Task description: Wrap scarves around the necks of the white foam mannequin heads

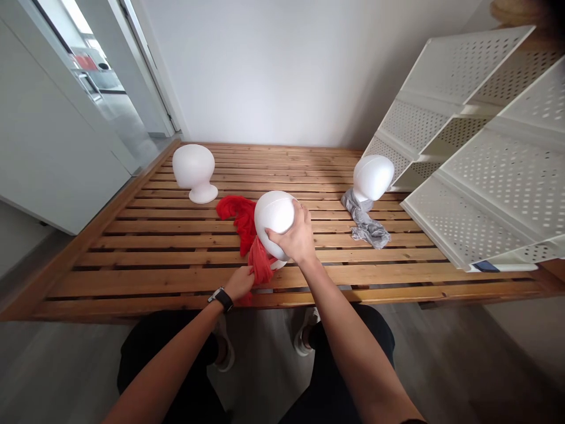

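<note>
A white foam mannequin head stands at the middle of the slatted wooden bench, with a red scarf around its neck. My right hand grips the right side of this head, fingers behind it and thumb across its front. Below and to the left, my left hand is closed on a bunched part of the scarf near the bench's front edge. The scarf's other end lies spread on the slats to the left of the head. A watch is on my left wrist.
Another white mannequin head stands on the wooden bench at left. At right, a third head has a grey scarf at its neck. White perforated panels lean over the bench's right end. A wall rises behind.
</note>
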`<state>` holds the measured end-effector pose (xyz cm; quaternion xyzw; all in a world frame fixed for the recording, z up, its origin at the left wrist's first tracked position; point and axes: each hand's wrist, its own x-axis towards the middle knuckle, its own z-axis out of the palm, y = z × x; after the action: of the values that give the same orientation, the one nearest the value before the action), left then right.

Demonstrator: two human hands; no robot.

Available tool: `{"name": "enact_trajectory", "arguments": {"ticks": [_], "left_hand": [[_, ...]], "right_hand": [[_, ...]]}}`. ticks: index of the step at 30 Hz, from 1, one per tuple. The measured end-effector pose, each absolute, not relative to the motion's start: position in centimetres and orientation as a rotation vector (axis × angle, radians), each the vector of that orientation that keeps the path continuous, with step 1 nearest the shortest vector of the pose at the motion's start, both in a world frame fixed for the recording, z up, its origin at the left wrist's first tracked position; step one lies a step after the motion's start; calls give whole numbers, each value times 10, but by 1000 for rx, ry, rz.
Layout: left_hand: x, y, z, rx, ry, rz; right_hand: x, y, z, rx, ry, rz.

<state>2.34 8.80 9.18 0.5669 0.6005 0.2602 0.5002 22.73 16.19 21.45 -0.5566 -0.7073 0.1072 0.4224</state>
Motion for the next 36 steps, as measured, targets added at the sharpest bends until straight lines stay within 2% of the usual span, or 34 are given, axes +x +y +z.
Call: {"name": "enact_trajectory", "arguments": {"ticks": [8,13,17,26,30,36], "left_hand": [[3,95,100,1280,1615,844],[27,87,122,1572,1907,473],[40,96,123,1745,1852,236],[68,128,118,1782,1667,324],[81,118,119,1692,1854,352],[91,80,111,1523,2065,195]], "right_hand": [[240,163,223,-1406,-1775,276],[236,158,209,-1428,-1799,276],[231,151,198,-1450,-1787,280],[231,148,200,-1495,-1754,279],[229,147,199,-1501,-1754,231],[227,150,196,-1510,-1701,188]]}}
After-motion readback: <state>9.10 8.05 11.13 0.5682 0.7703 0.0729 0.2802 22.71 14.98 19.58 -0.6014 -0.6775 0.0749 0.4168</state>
